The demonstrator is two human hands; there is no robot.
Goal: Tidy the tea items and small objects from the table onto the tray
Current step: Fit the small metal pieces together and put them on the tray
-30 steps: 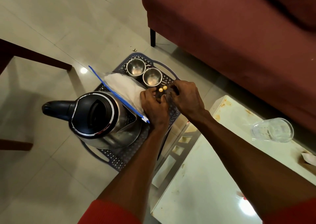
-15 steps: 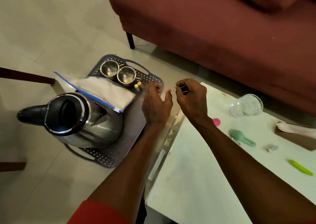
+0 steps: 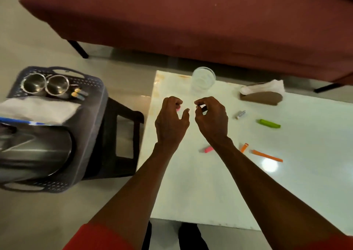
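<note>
The desk (image 3: 191, 183) has a white, smooth and glossy top that reflects a lamp. The two cups (image 3: 45, 85) and the kettle (image 3: 34, 150) look like shiny metal. The tray (image 3: 95, 104) seems to be matt dark plastic with small holes. The glass (image 3: 203, 79) is clear. The sofa (image 3: 191, 20) is covered in matt red cloth. The floor (image 3: 47, 211) is smooth tile.

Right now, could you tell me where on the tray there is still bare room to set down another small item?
The tray is bare along its right side, between the white bag and the right rim, continuing nearer beside the kettle. The far end is crowded with two steel cups and small yellow-tipped pieces.
</note>
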